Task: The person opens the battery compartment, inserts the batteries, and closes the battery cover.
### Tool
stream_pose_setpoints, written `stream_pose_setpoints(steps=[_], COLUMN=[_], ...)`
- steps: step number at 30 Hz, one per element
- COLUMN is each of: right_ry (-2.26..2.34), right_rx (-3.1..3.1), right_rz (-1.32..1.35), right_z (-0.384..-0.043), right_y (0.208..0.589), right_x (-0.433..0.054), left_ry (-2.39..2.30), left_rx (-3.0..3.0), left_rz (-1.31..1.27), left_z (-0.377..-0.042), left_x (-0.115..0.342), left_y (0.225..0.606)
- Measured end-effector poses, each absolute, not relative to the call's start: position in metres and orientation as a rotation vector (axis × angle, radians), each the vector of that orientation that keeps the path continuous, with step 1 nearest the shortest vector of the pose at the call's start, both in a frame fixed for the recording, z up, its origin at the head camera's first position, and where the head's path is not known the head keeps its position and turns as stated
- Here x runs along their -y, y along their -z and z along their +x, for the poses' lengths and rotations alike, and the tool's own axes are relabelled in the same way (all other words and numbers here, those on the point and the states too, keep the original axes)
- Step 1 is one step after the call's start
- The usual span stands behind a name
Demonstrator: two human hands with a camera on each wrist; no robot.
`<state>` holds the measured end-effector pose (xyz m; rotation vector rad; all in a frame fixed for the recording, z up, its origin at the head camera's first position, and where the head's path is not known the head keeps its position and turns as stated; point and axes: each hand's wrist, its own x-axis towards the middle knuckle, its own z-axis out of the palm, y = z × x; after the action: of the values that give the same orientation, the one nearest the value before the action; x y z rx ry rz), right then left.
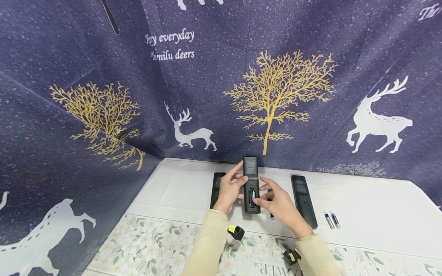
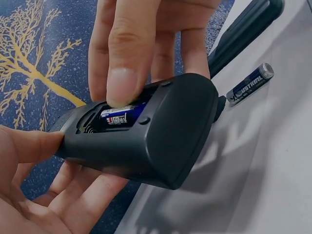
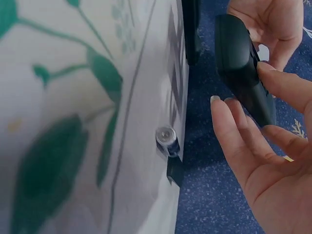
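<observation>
A black remote control (image 1: 251, 168) is held up with its back showing and its battery compartment uncovered. My left hand (image 1: 229, 189) grips it by the left side, thumb on the back and fingers beneath. In the left wrist view a blue-and-silver battery (image 2: 119, 116) lies in the compartment, next to a metal spring. The thumb of my right hand (image 1: 281, 203) presses on that battery, while its other fingers extend past the remote's right side. A loose battery (image 2: 251, 84) lies on the table close by, and a small dark piece (image 3: 174, 171) is beside it.
Two more black remotes lie on the white table, one remote (image 1: 216, 188) partly behind my left hand, another remote (image 1: 304, 201) to the right. Farther right rests a pair of batteries (image 1: 332, 220). A dark blue patterned cloth (image 1: 207, 96) hangs behind the table.
</observation>
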<state>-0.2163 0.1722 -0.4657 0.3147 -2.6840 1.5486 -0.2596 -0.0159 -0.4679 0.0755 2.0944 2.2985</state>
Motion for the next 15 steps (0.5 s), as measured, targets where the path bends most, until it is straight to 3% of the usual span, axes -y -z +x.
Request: stream_pose_setpoints(steps=[15], right_ry=[-1.308], right_rx=[2.75], right_rz=[0.386], right_z=[-0.216], right_y=[0.46], right_x=[-0.196], left_ry=[-2.308], left_rx=[-2.115], left_rz=[0.043], left_z=[-0.259], left_x=[0.017], left_y=[0.465])
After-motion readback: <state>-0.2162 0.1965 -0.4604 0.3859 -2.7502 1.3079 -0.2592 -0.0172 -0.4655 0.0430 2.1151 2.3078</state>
